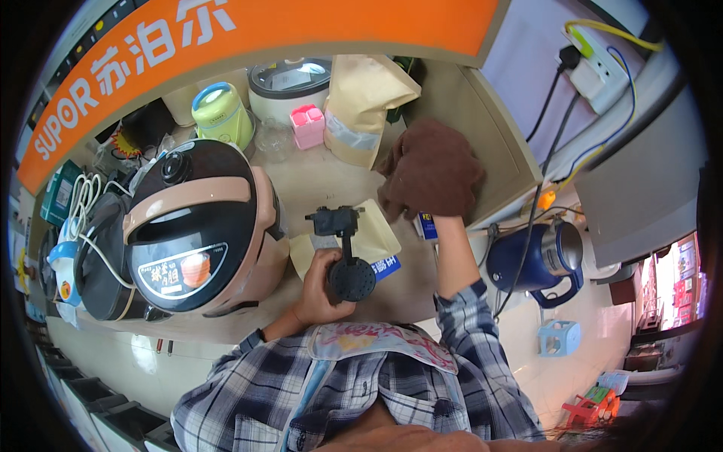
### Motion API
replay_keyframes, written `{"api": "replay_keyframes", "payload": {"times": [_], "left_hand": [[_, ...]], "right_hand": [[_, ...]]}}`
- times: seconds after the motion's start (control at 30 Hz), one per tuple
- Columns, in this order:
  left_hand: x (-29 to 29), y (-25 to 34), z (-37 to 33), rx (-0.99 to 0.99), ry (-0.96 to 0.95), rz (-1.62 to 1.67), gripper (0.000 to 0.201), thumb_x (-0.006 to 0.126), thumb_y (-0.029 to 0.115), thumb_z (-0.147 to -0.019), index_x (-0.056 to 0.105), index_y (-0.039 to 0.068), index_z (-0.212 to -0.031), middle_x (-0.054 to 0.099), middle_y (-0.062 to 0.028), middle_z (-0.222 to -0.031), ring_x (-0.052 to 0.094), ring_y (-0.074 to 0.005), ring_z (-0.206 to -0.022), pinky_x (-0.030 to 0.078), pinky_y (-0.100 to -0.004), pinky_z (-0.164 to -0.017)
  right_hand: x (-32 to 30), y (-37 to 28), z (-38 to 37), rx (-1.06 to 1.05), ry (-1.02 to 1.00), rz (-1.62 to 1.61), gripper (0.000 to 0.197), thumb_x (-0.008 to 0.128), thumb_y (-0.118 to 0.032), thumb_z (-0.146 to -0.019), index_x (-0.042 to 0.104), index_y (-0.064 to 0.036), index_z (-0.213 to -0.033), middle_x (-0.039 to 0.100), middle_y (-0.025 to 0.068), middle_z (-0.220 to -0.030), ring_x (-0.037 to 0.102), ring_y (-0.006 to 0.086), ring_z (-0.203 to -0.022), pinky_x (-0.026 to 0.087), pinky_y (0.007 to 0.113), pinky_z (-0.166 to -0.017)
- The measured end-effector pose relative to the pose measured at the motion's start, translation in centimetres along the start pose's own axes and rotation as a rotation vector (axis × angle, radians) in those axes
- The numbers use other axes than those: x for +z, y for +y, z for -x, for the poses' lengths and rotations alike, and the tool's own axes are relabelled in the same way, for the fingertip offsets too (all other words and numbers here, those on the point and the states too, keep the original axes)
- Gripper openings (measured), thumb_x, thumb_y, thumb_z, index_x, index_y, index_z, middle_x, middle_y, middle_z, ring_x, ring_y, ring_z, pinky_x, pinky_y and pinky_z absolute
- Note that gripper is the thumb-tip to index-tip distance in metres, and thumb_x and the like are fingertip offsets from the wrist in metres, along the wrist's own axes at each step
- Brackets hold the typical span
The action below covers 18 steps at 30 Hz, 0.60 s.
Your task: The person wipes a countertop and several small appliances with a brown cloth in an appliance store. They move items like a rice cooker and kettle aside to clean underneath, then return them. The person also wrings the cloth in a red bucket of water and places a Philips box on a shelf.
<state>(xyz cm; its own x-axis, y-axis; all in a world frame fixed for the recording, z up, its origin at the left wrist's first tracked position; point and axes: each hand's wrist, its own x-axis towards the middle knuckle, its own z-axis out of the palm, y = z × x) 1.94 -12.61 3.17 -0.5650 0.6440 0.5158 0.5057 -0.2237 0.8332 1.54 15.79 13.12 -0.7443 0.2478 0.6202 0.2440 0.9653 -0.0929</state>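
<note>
At my remote table (320, 181), a rice cooker (188, 233) is standing left, a brown cloth (433, 169) at far right is hiding my right hand, whose grip I cannot tell, and nearer, a black stand (352, 280) is being clasped by my left hand (318, 286).

Bright light, fisheye-bowed edges

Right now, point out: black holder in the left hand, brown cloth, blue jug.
Black holder (352, 279): head view, on its round disc.
Brown cloth (434, 169): head view, on the middle of its bunched folds.
Blue jug (537, 255): head view, on its outer side wall.
</note>
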Motion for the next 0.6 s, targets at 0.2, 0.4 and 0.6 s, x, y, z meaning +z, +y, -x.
{"api": "replay_keyframes", "payload": {"times": [0.2,0.4,0.6], "left_hand": [[0.2,-2.1,0.6,0.020,0.017,0.013,0.081,0.083,0.016,-0.056,0.043,0.000,-0.124,0.050,-0.0184,-0.111,0.053,-0.0322,-0.101,0.044,-0.0373,-0.090],[0.6,-3.9,1.1,-0.027,-0.009,0.071,0.081,0.085,0.021,-0.057,0.044,0.002,-0.124,0.054,-0.0179,-0.111,0.055,-0.0340,-0.100,0.046,-0.0410,-0.088],[0.2,-4.1,1.9,-0.095,-0.007,0.043,0.082,0.083,0.018,-0.056,0.042,0.003,-0.125,0.053,-0.0175,-0.113,0.055,-0.0309,-0.102,0.044,-0.0396,-0.092]], "right_hand": [[7.7,-0.5,-7.0,0.135,-0.285,0.090,0.020,0.076,-0.018,-0.060,0.070,-0.0098,-0.078,0.068,0.0173,-0.101,0.067,0.0351,-0.091,0.055,0.044,-0.072],[18.8,4.4,-6.6,0.350,-0.304,-0.085,0.034,0.080,-0.018,-0.060,0.072,-0.0056,-0.091,0.069,0.0199,-0.104,0.066,0.0363,-0.100,0.056,0.044,-0.082],[16.8,2.7,-6.9,0.260,-0.586,-0.063,0.047,0.085,-0.020,-0.052,0.073,-0.0065,-0.095,0.069,0.0197,-0.104,0.068,0.0348,-0.099,0.056,0.043,-0.083]]}}
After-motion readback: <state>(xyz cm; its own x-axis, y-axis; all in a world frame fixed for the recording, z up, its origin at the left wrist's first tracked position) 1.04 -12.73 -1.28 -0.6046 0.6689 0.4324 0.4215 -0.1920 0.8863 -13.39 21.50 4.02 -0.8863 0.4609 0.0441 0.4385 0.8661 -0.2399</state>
